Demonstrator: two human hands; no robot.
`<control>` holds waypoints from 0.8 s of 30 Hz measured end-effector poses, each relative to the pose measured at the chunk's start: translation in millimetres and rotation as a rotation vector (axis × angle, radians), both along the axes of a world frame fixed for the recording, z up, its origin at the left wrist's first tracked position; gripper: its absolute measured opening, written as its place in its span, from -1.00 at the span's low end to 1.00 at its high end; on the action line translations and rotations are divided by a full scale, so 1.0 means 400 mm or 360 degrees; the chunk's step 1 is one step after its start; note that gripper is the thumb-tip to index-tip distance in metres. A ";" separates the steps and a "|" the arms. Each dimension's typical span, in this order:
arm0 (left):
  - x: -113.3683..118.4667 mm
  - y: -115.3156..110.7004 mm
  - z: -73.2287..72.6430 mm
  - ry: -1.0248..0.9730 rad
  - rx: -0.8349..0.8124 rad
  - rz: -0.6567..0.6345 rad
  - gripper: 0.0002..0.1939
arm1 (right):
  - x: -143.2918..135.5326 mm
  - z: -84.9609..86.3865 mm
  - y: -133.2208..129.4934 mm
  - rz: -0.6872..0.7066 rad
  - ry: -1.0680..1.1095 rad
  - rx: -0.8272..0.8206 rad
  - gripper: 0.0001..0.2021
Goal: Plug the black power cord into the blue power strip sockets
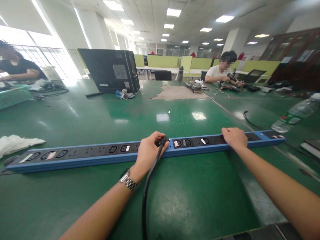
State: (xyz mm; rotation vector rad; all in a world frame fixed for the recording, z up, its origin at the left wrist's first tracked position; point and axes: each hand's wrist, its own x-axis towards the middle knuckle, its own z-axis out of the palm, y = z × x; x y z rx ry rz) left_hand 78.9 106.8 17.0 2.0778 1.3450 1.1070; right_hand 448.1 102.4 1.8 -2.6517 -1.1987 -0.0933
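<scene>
A long blue power strip (91, 159) with black socket panels lies across the green table. Around its middle, my left hand (149, 148), with a metal watch on the wrist, is closed on the black plug (164, 139) of a power cord. The plug is at the strip's sockets; whether it is seated in one is hidden. From it the thick black cord (147, 186) runs down toward the bottom edge. My right hand (235, 137) grips the strip farther right, its fingers curled over the far edge and partly hidden. Small white labels mark some sockets.
A black computer case (110, 71) stands at the back left, with gloves (125, 94) beside it. A plastic bottle (296, 113) is at the right, white tissue (18, 144) at the left. Two people sit across the table, one by a green basket (15, 96), one handling tools.
</scene>
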 end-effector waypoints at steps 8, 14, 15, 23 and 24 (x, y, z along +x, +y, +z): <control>0.035 -0.006 -0.011 0.0589 0.0226 0.0057 -0.77 | 0.001 -0.002 0.003 -0.0015 0.0020 0.0016 -0.53; 0.065 0.014 0.004 -0.0475 -0.0089 -0.0005 -0.67 | -0.001 -0.002 0.003 -0.0005 0.0019 0.0011 -0.53; 0.089 0.015 0.007 -0.0548 -0.0107 -0.0018 -0.67 | -0.001 -0.001 0.003 -0.0005 0.0016 0.0018 -0.54; 0.297 0.014 -0.011 0.0146 -0.0062 -0.0132 -0.76 | -0.003 0.000 0.005 -0.0042 0.0067 0.0041 -0.56; 0.307 0.014 -0.010 0.0215 -0.0030 -0.0114 -0.76 | -0.003 0.000 0.005 -0.0036 0.0064 0.0051 -0.56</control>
